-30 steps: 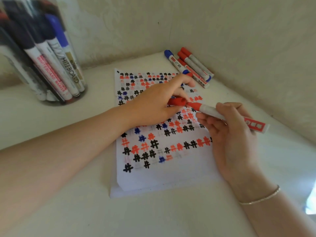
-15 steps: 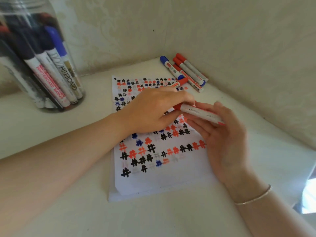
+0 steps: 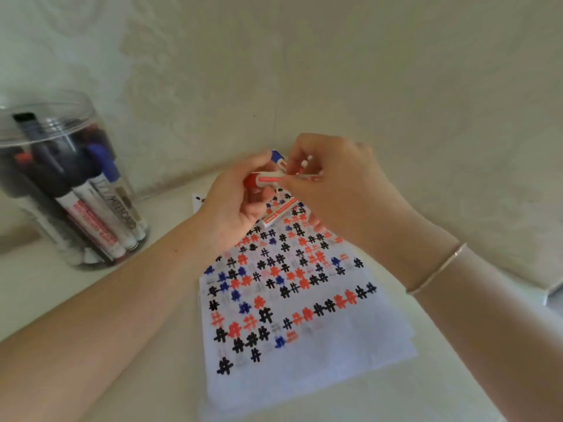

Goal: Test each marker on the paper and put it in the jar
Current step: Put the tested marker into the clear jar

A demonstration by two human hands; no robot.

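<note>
My left hand (image 3: 234, 205) pinches a red-capped marker (image 3: 268, 179) that lies level at its fingertips. A second red-labelled marker (image 3: 278, 214) slants below it, and its upper end runs under my right hand (image 3: 338, 190). That hand curls its fingers over the loose markers at the far end of the paper (image 3: 304, 345); a blue cap (image 3: 275, 155) peeks out there. Red, black and blue hash marks cover the paper. At the left stands the clear jar (image 3: 36, 132), holding several markers. Which marker the right fingers grip is hidden.
The cream table (image 3: 106, 376) sits in a corner, with walls close behind and to the right. A thin bracelet (image 3: 435, 269) is on the right wrist. A pale object (image 3: 553, 292) shows at the right edge.
Both hands have lifted and moved toward the loose markers in the back corner. The right hand, which cradled the marker on loose fingers, now has its fingers curled over the pile. The camera tilted up.
</note>
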